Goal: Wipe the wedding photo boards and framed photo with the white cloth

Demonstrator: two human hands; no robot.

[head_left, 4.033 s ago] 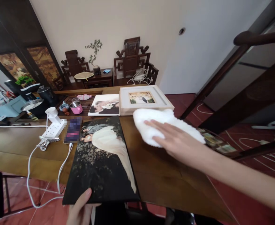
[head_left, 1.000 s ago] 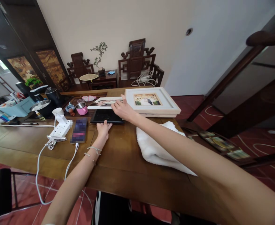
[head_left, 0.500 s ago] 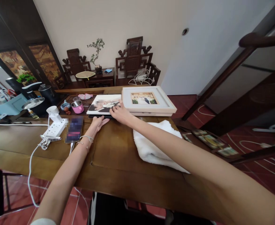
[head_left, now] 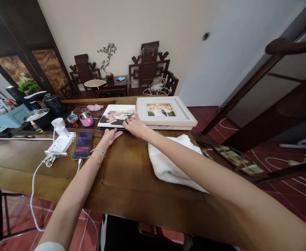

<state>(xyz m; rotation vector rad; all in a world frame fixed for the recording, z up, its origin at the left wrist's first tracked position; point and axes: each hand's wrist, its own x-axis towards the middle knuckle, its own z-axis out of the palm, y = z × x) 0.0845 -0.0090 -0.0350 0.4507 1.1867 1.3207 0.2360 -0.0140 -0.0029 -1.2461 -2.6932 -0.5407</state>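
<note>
A white photo album (head_left: 108, 120), with a black-and-white picture on its cover, lies on a dark flat item at the far side of the table. My left hand (head_left: 112, 136) is at its near edge, palm partly turned up, fingers stretched out and touching the dark edge. Across the album's near right corner rests my right hand (head_left: 135, 125), fingers apart, the tips on the cover and along the right side. Just right of the album is a pale framed photo (head_left: 160, 109) on a box-like base. Below my right forearm sits a folded white towel (head_left: 160, 164).
Left of my left hand lie a phone (head_left: 83, 144) on a cable and a white power strip (head_left: 62, 142). A pink cup (head_left: 87, 120), a black kettle (head_left: 51, 101) and a blue bin (head_left: 14, 116) stand farther left. Wooden chairs (head_left: 149, 62) line the wall.
The album and both hands have shifted very slightly to the right and away from me. The framed photo and towel look nearly unmoved.
</note>
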